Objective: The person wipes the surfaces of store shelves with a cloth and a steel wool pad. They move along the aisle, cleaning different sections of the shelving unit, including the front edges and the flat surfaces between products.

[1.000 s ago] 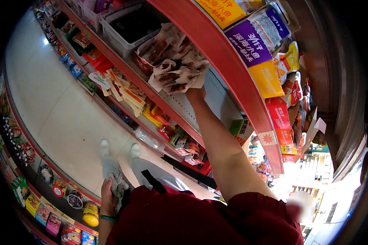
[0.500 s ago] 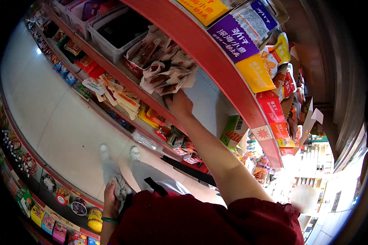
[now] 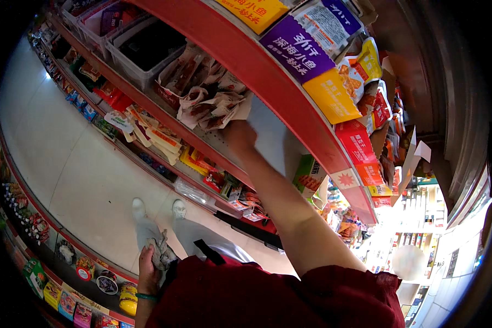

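My right hand (image 3: 239, 136) reaches onto the grey shelf board (image 3: 276, 134), close beside a heap of snack packets in pale wrappers (image 3: 216, 106). Its fingers are blurred and partly hidden, so whether they hold anything does not show. Small dark specks lie on the board by the front edge, just left of this hand. Low at my side, my left hand (image 3: 147, 265) is closed round a crumpled grey cloth (image 3: 164, 252).
Clear plastic bins (image 3: 142, 52) stand left of the packets. A green box (image 3: 309, 175) sits to the right. The red upper shelf edge (image 3: 290, 90) arches above my forearm, with colourful snack boxes (image 3: 333, 95) on top. Low goods shelves line the aisle floor (image 3: 87, 158).
My right hand has shifted slightly right, away from the packets, and specks on the board now show. The whole view has moved a little. My left hand keeps hold of the cloth.
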{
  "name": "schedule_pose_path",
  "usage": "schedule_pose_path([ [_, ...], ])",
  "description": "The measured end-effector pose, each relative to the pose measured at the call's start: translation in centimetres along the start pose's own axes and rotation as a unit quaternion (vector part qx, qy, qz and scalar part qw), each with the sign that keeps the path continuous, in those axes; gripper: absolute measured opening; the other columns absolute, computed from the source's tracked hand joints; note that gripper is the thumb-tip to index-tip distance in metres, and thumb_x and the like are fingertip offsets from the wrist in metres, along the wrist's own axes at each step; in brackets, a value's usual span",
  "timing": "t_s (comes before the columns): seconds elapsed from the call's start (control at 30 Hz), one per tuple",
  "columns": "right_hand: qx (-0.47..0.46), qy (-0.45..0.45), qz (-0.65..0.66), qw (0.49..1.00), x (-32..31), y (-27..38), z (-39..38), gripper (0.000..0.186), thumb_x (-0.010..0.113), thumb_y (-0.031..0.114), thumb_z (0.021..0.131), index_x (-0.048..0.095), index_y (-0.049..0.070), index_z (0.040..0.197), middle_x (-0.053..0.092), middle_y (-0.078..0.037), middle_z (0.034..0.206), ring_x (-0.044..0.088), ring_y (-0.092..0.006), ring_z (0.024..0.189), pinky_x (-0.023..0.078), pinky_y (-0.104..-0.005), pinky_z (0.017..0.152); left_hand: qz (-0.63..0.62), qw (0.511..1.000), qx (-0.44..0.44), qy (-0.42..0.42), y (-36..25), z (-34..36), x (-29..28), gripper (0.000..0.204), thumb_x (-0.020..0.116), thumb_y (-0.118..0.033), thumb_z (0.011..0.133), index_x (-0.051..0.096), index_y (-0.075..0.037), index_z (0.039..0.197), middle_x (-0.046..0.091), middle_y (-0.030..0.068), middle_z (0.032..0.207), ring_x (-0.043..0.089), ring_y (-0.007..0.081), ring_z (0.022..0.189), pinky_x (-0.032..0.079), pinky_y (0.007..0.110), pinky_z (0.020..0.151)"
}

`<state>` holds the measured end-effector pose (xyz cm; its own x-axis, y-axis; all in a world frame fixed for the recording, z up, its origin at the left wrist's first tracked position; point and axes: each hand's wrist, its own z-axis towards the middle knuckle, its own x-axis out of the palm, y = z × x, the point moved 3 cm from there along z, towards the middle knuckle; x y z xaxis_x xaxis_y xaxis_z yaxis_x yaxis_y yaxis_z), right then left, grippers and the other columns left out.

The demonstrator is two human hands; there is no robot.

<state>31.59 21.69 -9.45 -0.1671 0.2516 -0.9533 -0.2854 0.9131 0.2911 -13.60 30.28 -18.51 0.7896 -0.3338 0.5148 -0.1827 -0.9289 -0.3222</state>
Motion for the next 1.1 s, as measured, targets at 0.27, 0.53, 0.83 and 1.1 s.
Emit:
schedule_pose_path([
  [0.27, -0.11, -0.144, -0.022, 0.983, 1.0, -0.6, -1.3, 0.054, 0.064, 0.036, 0.081, 0.051, 0.006, 0.123, 0.061, -0.022, 0.115, 0.058, -0.0395, 0.107, 0.047, -0.0479, 0.086, -0.056, 0.998, 0.006, -0.017, 1.4, -0.4, -1.7, 0.029, 0.049, -0.024, 0.095, 0.053, -0.001, 0.113, 0.06, 0.0122, 0.11, 0.061, 0.0242, 0.1, 0.049, 0.037, 0.087],
  [0.53, 0.161, -0.058, -0.068, 0.983, -2.5, -9.9, 7.1, 0.053, 0.061, 0.04, 0.083, 0.051, 0.011, 0.126, 0.057, -0.016, 0.125, 0.059, -0.0358, 0.106, 0.047, -0.0457, 0.087, 0.047, 0.997, 0.063, 0.006, 1.8, -0.3, -2.2, 0.026, 0.046, -0.021, 0.097, 0.053, 0.0, 0.111, 0.061, 0.012, 0.105, 0.062, 0.0231, 0.094, 0.051, 0.036, 0.082],
  [0.83, 0.217, -0.047, -0.115, 0.968, -4.2, -12.4, 6.9, 0.047, 0.053, 0.042, 0.089, 0.055, 0.008, 0.121, 0.064, -0.014, 0.113, 0.061, -0.0338, 0.103, 0.048, -0.0452, 0.086, 0.074, 0.994, 0.086, -0.002, 1.2, -1.0, -0.3, 0.026, 0.045, -0.021, 0.097, 0.054, 0.0, 0.109, 0.062, 0.0124, 0.101, 0.063, 0.0225, 0.091, 0.052, 0.035, 0.08],
  [1.1, -0.011, -0.039, -0.04, 0.998, 1.8, -5.9, 4.2, 0.044, 0.053, 0.041, 0.088, 0.057, 0.01, 0.119, 0.06, -0.014, 0.118, 0.058, -0.0355, 0.105, 0.048, -0.0464, 0.086, -0.052, 0.998, 0.021, -0.014, 1.9, 0.0, -1.3, 0.032, 0.044, -0.025, 0.097, 0.054, 0.001, 0.111, 0.061, 0.0132, 0.107, 0.061, 0.0216, 0.096, 0.049, 0.034, 0.084],
])
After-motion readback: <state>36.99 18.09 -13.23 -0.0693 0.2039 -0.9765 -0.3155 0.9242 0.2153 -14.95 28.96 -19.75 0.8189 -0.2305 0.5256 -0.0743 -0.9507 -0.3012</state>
